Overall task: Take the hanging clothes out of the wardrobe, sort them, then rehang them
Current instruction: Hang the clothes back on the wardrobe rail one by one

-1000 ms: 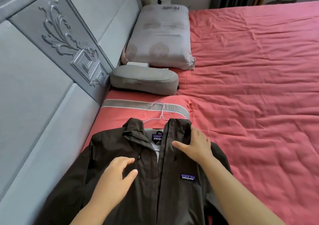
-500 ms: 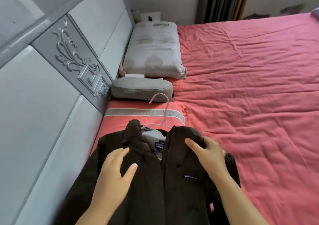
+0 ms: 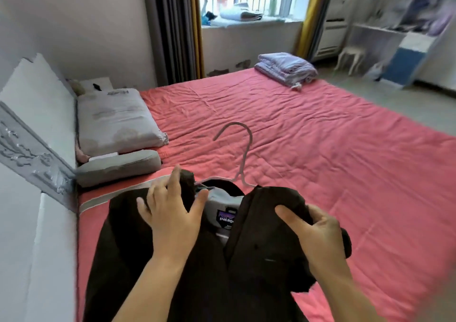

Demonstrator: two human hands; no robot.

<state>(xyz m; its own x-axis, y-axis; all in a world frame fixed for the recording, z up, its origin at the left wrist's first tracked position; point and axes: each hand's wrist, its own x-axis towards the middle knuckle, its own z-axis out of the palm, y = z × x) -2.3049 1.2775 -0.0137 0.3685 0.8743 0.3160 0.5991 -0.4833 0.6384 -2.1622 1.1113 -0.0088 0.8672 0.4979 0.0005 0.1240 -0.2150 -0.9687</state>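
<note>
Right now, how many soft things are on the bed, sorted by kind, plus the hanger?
Pillows: 2, a pale one and a flatter grey one in front of it
Jackets: 1, dark, held by the left hand and right hand
Folded blankets: 1, lilac, at the far corner of the bed
Hangers: 1, inside the jacket
Total: 5

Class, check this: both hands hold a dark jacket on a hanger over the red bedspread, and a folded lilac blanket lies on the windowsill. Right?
Not quite. The head view shows the folded lilac blanket lying on the far corner of the red bedspread, not the windowsill. The rest stands.
</note>
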